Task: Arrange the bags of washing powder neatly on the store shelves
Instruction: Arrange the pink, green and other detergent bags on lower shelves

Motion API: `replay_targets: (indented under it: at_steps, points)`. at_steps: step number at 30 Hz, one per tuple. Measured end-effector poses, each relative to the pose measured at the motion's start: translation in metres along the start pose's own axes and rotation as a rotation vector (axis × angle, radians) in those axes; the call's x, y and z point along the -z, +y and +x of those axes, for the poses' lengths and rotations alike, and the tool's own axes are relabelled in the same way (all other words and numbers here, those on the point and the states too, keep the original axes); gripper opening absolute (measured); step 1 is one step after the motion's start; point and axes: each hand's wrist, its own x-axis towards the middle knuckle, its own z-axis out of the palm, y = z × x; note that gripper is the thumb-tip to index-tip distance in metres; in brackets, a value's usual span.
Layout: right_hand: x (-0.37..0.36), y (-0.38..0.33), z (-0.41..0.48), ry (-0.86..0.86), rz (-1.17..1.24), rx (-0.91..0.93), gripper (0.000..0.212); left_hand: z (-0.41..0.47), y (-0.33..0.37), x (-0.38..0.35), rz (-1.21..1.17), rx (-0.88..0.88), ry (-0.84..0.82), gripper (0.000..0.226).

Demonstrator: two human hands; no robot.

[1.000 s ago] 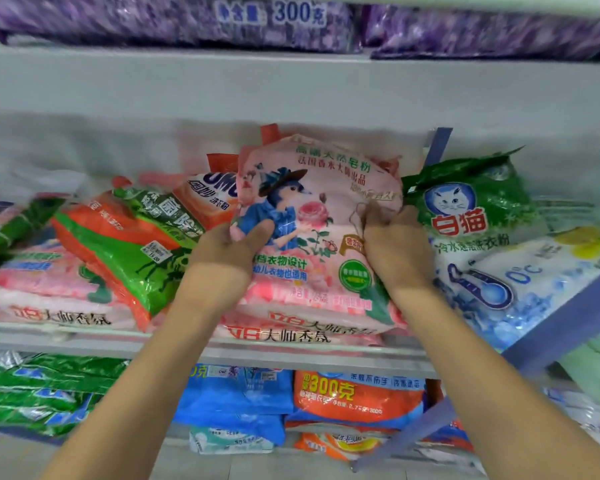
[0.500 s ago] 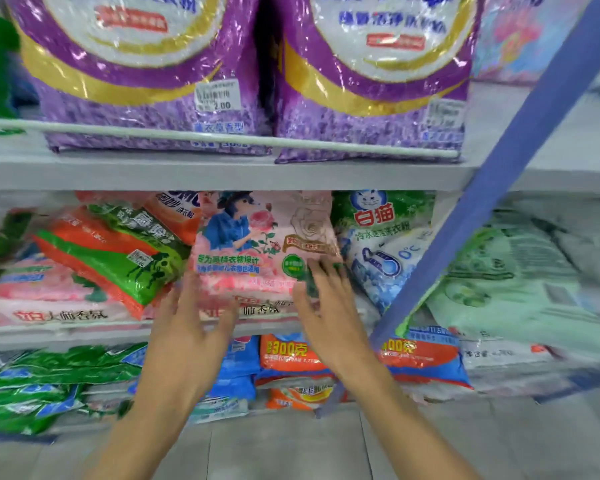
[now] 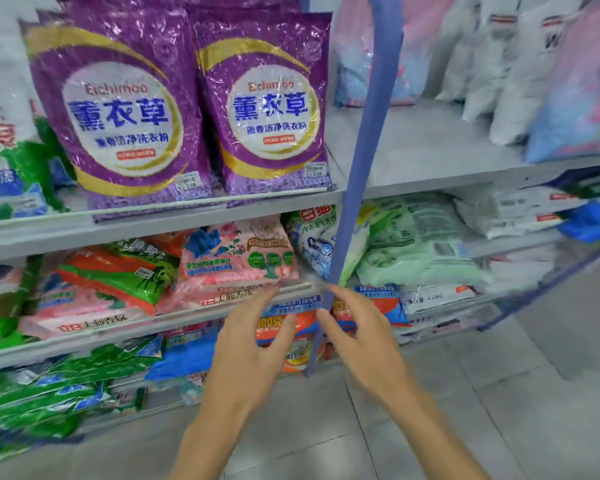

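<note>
Two bare hands are raised side by side in front of a store rack of washing powder. The left hand (image 3: pixel 253 344) and the right hand (image 3: pixel 361 341) are both released, with fingers loosely spread and slightly bent, grasping nothing. Their fingertips reach the level of the front edge of the middle shelf (image 3: pixel 136 332); contact with it cannot be judged. The right index finger lies just beside the blue upright post (image 3: pixel 364 161) that crosses the near side of the rack.

On the middle shelf, just beyond the hands, a pink bag (image 3: pixel 236 261) lies on top of a stack of similar pink bags. To its left rests a tilted orange-and-green bag (image 3: pixel 118 275). To its right is a green-and-blue bag (image 3: pixel 312 240), then pale green bags (image 3: pixel 420 247) right of the post.

On the upper shelf (image 3: pixel 430 150) two purple bags (image 3: pixel 118 112) stand upright, touching. The lower shelf holds green bags (image 3: pixel 49 386) at left and an orange bag (image 3: pixel 303 325) behind the hands. Grey floor tiles (image 3: pixel 465 393) lie below.
</note>
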Motion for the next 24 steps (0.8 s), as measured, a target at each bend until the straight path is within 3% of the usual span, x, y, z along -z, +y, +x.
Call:
replay_targets:
  at_steps: [3,14,24]
  points:
    - [0.040,0.004,-0.019,0.058,-0.012,-0.028,0.029,-0.009,0.020,-0.012,0.026,-0.032,-0.083,0.049]
    - [0.178,0.056,-0.046,0.220,-0.064,-0.243,0.042,0.014,0.115,-0.088,-0.023,-0.096,-0.218,0.042]
    - [0.291,0.114,-0.002,0.307,-0.094,-0.211,0.046,0.065,0.222,-0.184,-0.009,-0.312,-0.228,0.041]
